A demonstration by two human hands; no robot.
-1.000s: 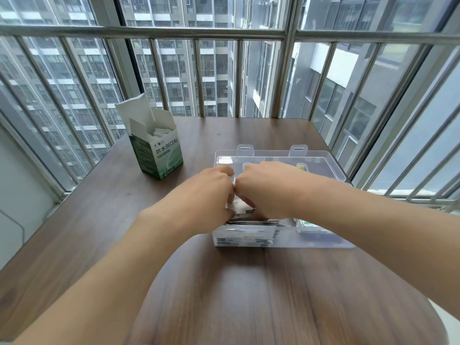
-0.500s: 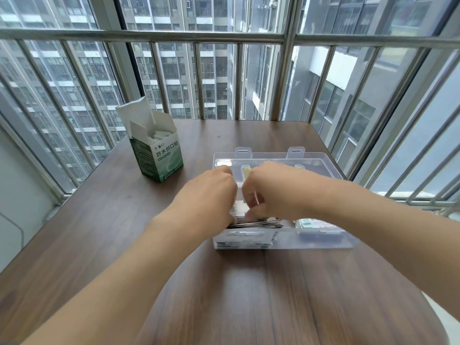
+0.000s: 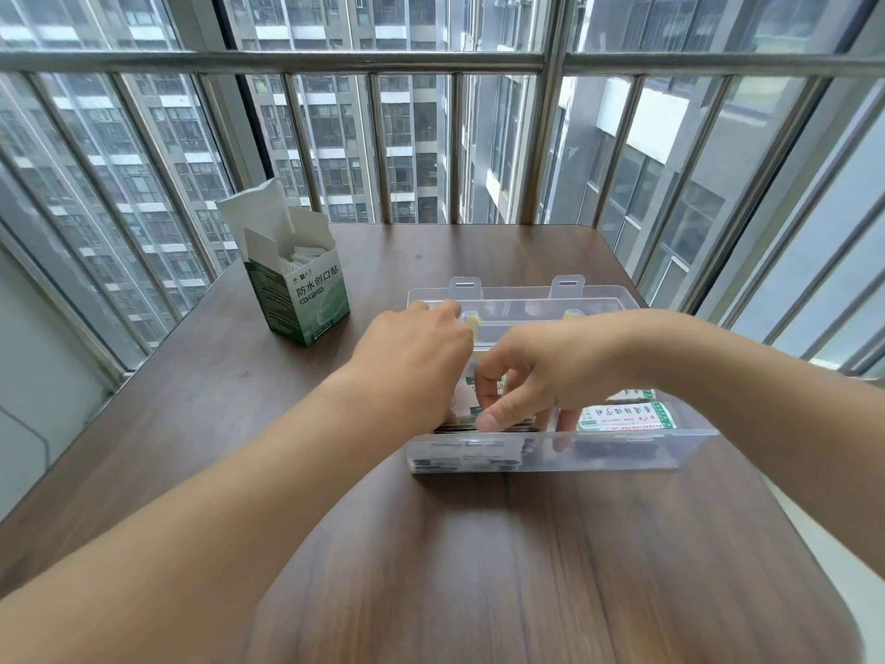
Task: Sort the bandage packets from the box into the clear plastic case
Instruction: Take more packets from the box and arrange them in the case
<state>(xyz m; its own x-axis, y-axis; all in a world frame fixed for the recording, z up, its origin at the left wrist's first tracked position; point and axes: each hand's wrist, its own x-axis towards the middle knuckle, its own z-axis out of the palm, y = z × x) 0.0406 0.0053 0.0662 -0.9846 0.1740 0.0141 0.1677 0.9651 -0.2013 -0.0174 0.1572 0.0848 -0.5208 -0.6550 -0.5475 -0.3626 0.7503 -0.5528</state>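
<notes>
Both hands reach into the near-left part of the clear rectangular plastic case [image 3: 618, 448], which sits open on the dark brown wooden table [image 3: 479, 567] with its lid folded back toward the window railing [image 3: 335, 62]. Her or his left hand [image 3: 412, 357] curls down over a stack of white bandage packets [image 3: 467, 450] standing in that compartment, though the fingertips are hidden, so the exact grip cannot be told. Just beside it, the right hand [image 3: 531, 371] pinches the top edges of the packets between thumb and bent forefinger. To their right lies a flat white packet with green and red print [image 3: 622, 416]. Well apart to the left stands the green and white cardboard box [image 3: 301, 289], flaps open, with more packets showing inside.
</notes>
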